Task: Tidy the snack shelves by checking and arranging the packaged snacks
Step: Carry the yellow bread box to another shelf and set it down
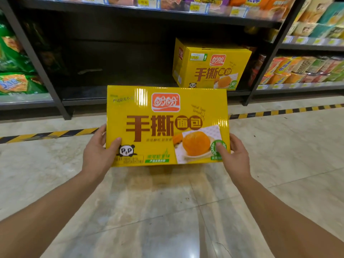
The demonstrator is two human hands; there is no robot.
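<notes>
The person held a glossy yellow cardboard box printed with brown characters and a picture of a bun (167, 125) out in front of the chest, above the pale tiled floor (149, 211), its printed face tilted up towards the camera. That angle suited checking the label before shelving. The left hand (98, 151) gripped the lower left corner, thumb pressed on the front beside the panda mark and fingers wrapped behind. The right hand (234, 155) gripped the lower right corner the same way, thumb on the green badge. A grip at both corners probably kept the wide box level and its face readable.

The box was closed, so its contents could not be seen. A matching yellow box with a price label (210, 66) stood at the right end of the dark bottom shelf (119, 94), turned slightly. The held box likely belonged beside it, though the bay was too dim to tell what lay further back.

The neighbouring bay on the left held green snack bags (13, 84). The shelves on the right carried rows of colourful tubs (297, 71).
</notes>
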